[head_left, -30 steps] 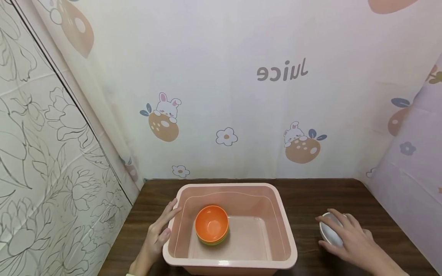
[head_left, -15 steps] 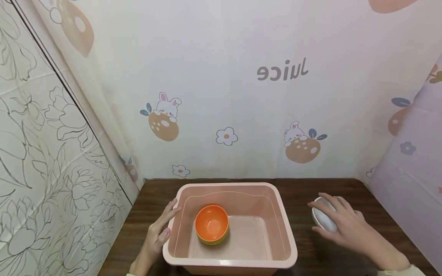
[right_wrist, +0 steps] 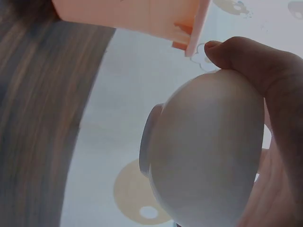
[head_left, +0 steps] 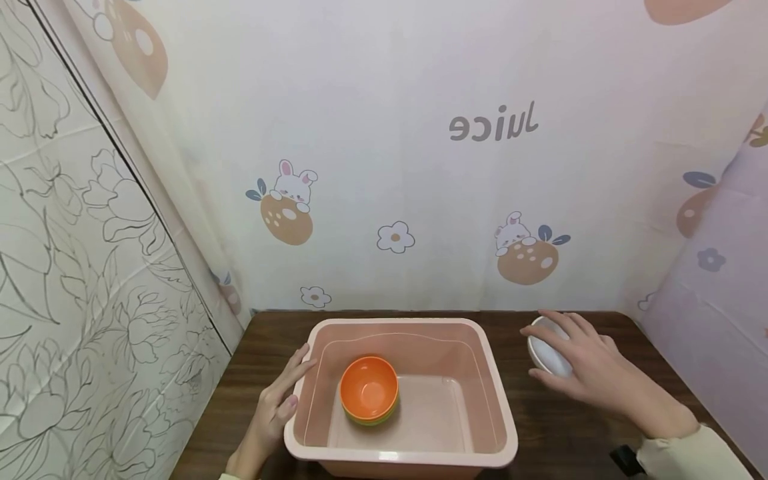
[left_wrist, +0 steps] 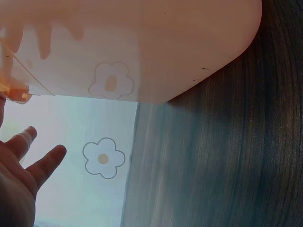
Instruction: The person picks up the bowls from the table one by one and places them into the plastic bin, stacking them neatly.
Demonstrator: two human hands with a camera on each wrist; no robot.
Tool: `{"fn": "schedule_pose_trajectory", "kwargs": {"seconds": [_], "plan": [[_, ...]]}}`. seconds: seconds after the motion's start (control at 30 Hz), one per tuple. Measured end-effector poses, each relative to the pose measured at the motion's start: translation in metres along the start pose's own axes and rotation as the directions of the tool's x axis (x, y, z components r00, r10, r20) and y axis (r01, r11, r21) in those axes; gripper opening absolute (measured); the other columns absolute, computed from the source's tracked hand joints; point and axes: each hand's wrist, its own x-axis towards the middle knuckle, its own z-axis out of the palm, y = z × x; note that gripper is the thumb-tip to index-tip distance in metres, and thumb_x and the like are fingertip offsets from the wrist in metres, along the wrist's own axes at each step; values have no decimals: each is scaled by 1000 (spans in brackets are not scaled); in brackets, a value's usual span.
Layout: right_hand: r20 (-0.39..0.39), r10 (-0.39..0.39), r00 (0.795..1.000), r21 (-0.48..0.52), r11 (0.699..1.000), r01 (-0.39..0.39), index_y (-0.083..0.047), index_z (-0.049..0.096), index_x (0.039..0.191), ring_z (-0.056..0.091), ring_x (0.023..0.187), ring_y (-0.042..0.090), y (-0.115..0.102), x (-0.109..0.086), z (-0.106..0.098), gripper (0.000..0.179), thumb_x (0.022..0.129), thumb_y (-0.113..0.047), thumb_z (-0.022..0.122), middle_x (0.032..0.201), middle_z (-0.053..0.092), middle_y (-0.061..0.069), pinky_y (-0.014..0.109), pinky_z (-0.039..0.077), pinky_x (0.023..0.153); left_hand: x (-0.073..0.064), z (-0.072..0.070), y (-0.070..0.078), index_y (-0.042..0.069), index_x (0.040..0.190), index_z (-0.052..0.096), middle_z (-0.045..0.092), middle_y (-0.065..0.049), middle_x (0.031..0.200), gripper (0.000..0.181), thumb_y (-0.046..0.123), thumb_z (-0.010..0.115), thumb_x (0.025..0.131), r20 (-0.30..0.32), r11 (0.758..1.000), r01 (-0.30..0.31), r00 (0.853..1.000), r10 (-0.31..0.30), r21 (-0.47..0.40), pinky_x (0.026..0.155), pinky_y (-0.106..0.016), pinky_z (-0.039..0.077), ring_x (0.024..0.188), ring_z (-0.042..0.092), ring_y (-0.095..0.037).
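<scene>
A white bowl (head_left: 549,352) is gripped by my right hand (head_left: 591,367), to the right of a pink plastic basin (head_left: 504,427). In the right wrist view the bowl (right_wrist: 203,151) is tipped on its side, thumb on its rim and foot ring facing left. My left hand (head_left: 273,407) rests against the basin's left rim with fingers extended; in the left wrist view its fingers (left_wrist: 47,165) are spread beside the basin wall (left_wrist: 199,38). Inside the basin, at its left, sits an orange bowl (head_left: 369,388) stacked on a yellow-green one (head_left: 373,421).
The basin stands on a dark wooden table (head_left: 264,340). A patterned curtain (head_left: 390,167) hangs behind the table's back edge. Another patterned sheet (head_left: 714,320) bounds the right side, and a flower-drawn panel (head_left: 108,300) stands at the left.
My right hand has lifted the white bowl up and carried it forward and slightly left. My left hand, the basin and the stacked bowls have stayed in place.
</scene>
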Motion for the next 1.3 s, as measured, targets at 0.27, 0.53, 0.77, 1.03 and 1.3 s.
{"fn": "schedule_pose_trajectory", "kwargs": {"seconds": [0.27, 0.53, 0.77, 1.03, 1.3], "plan": [[4, -52, 999, -20, 998, 52, -36, 62, 133, 51, 119, 32, -5, 18, -8, 61, 78, -45, 85, 145, 52, 8, 47, 46, 61, 0, 0, 1, -5, 138, 60, 48, -31, 152, 43, 11, 45, 101, 6, 1000, 0, 1000, 0, 2, 124, -24, 28, 152, 39, -29], [18, -97, 995, -39, 994, 98, -34, 63, 134, 53, 120, 36, -5, 30, -16, 62, 78, -50, 84, 146, 52, 9, 55, 49, 62, 0, 0, 2, -6, 138, 59, 47, -31, 152, 43, 11, 45, 101, 8, 1000, 6, 1000, -6, -6, 124, -23, 28, 152, 39, -31], [55, -127, 990, -74, 989, 131, -34, 66, 132, 52, 123, 38, -8, 37, -20, 61, 77, -53, 85, 147, 52, 10, 57, 50, 64, 1, -1, 3, -5, 139, 59, 47, -31, 153, 44, 9, 45, 99, 17, 1000, 15, 1000, -15, -3, 124, -23, 28, 151, 40, -33], [26, -198, 980, -83, 976, 199, -35, 64, 132, 53, 122, 40, -11, 47, -24, 61, 77, -50, 86, 149, 48, 10, 59, 51, 66, 2, -2, 4, -5, 139, 59, 46, -31, 153, 45, 7, 44, 99, 27, 1000, 18, 999, -18, -2, 124, -23, 28, 151, 40, -33], [14, -237, 971, -92, 967, 237, -37, 65, 132, 52, 123, 34, -17, 59, -29, 59, 77, -51, 84, 149, 51, 9, 50, 48, 62, 2, -2, 5, -5, 139, 59, 47, -31, 153, 44, 9, 44, 100, 22, 1000, 8, 1000, -8, 7, 123, -23, 29, 150, 41, -32]]}}
